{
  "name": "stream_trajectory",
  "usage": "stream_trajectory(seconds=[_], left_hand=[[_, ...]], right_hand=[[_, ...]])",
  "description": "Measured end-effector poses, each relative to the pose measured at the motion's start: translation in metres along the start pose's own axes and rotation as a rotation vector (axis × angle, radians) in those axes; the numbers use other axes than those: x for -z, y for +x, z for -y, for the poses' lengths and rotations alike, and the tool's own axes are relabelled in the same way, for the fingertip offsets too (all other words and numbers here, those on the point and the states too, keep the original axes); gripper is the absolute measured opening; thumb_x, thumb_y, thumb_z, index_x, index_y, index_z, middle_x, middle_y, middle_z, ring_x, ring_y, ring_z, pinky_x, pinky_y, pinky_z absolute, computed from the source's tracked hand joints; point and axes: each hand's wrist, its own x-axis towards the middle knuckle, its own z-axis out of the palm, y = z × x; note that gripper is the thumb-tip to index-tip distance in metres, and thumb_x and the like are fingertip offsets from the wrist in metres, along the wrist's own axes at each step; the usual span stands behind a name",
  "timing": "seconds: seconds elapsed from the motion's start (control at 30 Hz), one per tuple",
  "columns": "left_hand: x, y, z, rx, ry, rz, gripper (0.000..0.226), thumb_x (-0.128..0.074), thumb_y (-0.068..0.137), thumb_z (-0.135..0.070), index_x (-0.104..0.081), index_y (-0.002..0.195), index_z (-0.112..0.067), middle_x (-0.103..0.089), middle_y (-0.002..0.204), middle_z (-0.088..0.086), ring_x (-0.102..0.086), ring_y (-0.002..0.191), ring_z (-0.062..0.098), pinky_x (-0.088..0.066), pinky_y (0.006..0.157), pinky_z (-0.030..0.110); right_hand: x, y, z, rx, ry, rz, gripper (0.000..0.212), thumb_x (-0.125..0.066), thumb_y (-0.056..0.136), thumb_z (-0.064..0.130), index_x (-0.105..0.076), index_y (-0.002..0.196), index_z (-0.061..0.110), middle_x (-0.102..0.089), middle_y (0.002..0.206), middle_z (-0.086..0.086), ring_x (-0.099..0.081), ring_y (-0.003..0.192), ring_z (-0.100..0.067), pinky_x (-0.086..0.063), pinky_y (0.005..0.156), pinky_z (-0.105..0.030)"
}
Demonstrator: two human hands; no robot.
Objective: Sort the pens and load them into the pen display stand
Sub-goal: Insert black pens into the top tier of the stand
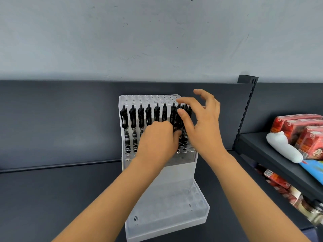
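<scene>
Starting at the left, the dark shelf (52, 198) carries the clear pen display stand (180, 173), set square to the person and backed close to the rear panel, so every hole faces the hands. Across its middle tier stands a row of black pens (132, 117), upright, clips forward, one per hole, which looks like the sorted colour going in together. The holes along the top tier (148, 98) are unfilled, and the low front tray (167, 203) looks bare too. Now the left hand (157, 138): it's low in front of the row, fingers curled round a bunch of pens (175, 121), probably a supply kept right at the stand so each pen has a short trip. Moving right, the right hand (204, 130) is spread wide, its thumb (183, 117) against a pen top and its forefinger (187, 101) reaching over behind it. Whether that's a true pinch I can't tell. My read is it's seating or drawing one pen at the row's right end. Further right, a neighbouring shelf holds red cartons (297, 124) and a white packet (283, 147), well apart from the job.
</scene>
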Motion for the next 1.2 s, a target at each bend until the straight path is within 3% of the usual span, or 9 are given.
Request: stream_trajectory(seconds=[0.07, 0.2, 0.4, 0.5, 0.63, 0.73, 0.93, 1.1, 1.2], left_hand=[[0.003, 0.002, -0.001, 0.003, -0.008, -0.078, 0.039, -0.049, 0.094, -0.04, -0.053, 0.067, -0.013, -0.056, 0.059, 0.002, -0.056, 0.057, 0.023, -0.042, 0.051, 0.031], [0.006, 0.006, 0.0, 0.016, -0.113, -0.063, 0.03, -0.056, 0.092, -0.035, -0.063, 0.078, -0.01, -0.066, 0.07, 0.004, -0.063, 0.067, 0.023, -0.052, 0.062, 0.037], [0.003, 0.012, 0.006, 0.047, -0.108, 0.01, 0.031, -0.058, 0.091, -0.031, -0.057, 0.068, -0.011, -0.064, 0.065, 0.006, -0.059, 0.063, 0.023, -0.037, 0.052, 0.029], [0.003, 0.011, 0.007, 0.075, -0.064, 0.006, 0.033, -0.06, 0.091, -0.033, -0.054, 0.065, -0.013, -0.062, 0.064, 0.004, -0.056, 0.062, 0.019, -0.036, 0.052, 0.028], [0.005, 0.007, -0.001, 0.088, -0.019, 0.04, 0.033, -0.058, 0.092, -0.037, -0.063, 0.079, -0.008, -0.067, 0.073, 0.005, -0.062, 0.072, 0.021, -0.05, 0.064, 0.034], [0.019, -0.004, -0.003, 0.041, 0.086, 0.051, 0.038, -0.053, 0.093, -0.047, -0.065, 0.09, -0.011, -0.068, 0.081, 0.003, -0.062, 0.077, 0.02, -0.051, 0.07, 0.036], [0.055, -0.09, 0.034, -0.044, 0.346, -0.066, 0.049, -0.04, 0.09, -0.055, -0.062, 0.101, -0.013, -0.063, 0.089, -0.001, -0.059, 0.08, 0.02, -0.046, 0.058, 0.031], [0.102, -0.156, 0.106, 0.149, 0.559, 0.098, 0.071, -0.023, 0.088, -0.065, -0.059, 0.118, -0.011, -0.064, 0.109, 0.001, -0.058, 0.104, 0.022, -0.047, 0.086, 0.035], [0.133, -0.195, 0.159, 0.23, 0.628, 0.147, 0.078, -0.017, 0.086, -0.069, -0.059, 0.12, -0.012, -0.063, 0.113, 0.001, -0.057, 0.107, 0.022, -0.045, 0.089, 0.035]], right_hand=[[0.001, -0.002, 0.0, 0.001, 0.01, 0.022, 0.023, -0.056, 0.096, 0.025, -0.062, 0.117, 0.031, -0.04, 0.139, 0.001, -0.025, 0.129, -0.013, -0.032, 0.107, -0.041], [0.005, -0.003, 0.001, -0.001, 0.005, 0.039, 0.028, -0.053, 0.097, 0.022, -0.061, 0.122, 0.029, -0.042, 0.139, 0.0, -0.027, 0.129, -0.014, -0.029, 0.108, -0.044], [0.013, -0.013, 0.0, 0.014, -0.014, 0.034, 0.042, -0.05, 0.096, 0.012, -0.049, 0.137, 0.024, -0.044, 0.139, 0.0, -0.031, 0.127, -0.01, -0.029, 0.106, -0.029], [0.019, -0.021, -0.003, 0.026, -0.105, 0.038, 0.044, -0.053, 0.094, 0.013, -0.049, 0.137, 0.019, -0.046, 0.138, -0.002, -0.036, 0.126, -0.015, -0.035, 0.104, -0.036], [0.028, -0.033, -0.004, 0.041, -0.207, 0.069, 0.045, -0.056, 0.092, 0.014, -0.049, 0.137, 0.014, -0.047, 0.138, -0.009, -0.041, 0.127, -0.024, -0.038, 0.102, -0.041], [0.034, -0.043, 0.0, 0.109, -0.255, 0.088, 0.044, -0.058, 0.092, 0.014, -0.051, 0.135, 0.01, -0.051, 0.135, -0.012, -0.047, 0.123, -0.029, -0.04, 0.098, -0.042], [0.01, -0.063, 0.029, 0.272, -0.157, 0.143, 0.041, -0.056, 0.091, 0.016, -0.054, 0.131, 0.006, -0.06, 0.121, -0.009, -0.054, 0.112, -0.026, -0.043, 0.093, -0.036], [-0.052, -0.102, 0.101, 0.33, -0.025, 0.311, 0.04, -0.066, 0.086, 0.015, -0.06, 0.124, 0.005, -0.064, 0.112, -0.01, -0.061, 0.1, -0.029, -0.052, 0.084, -0.04], [-0.095, -0.122, 0.152, 0.286, 0.028, 0.433, 0.038, -0.067, 0.086, 0.021, -0.062, 0.123, 0.01, -0.065, 0.112, -0.004, -0.062, 0.1, -0.027, -0.054, 0.078, -0.039]])
